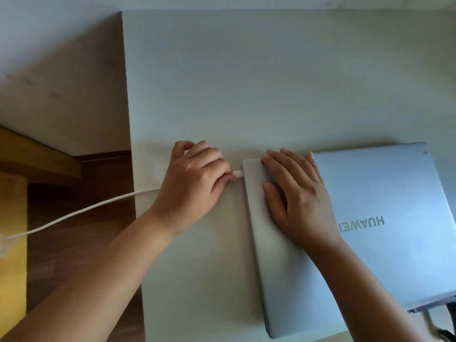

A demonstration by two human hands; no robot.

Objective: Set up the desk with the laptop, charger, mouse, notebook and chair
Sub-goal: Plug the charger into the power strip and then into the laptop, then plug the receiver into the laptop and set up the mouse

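Observation:
A closed silver laptop (385, 238) lies on the white desk (246, 82), toward the right and near edge. My right hand (296, 196) rests flat on its lid near the left edge, fingers spread. My left hand (197, 176) pinches the white plug of the charger cable (81, 212) against the laptop's left side, near its far corner. The cable runs from that hand leftward, off the desk's left edge and down toward the floor. Mouse, notebook and chair are not visible.
Left of the desk is dark wooden floor (81, 255) and a light wall. A yellow and brown piece of furniture (14, 267) stands at the far left. A dark item (441, 327) shows at the bottom right corner beside the laptop.

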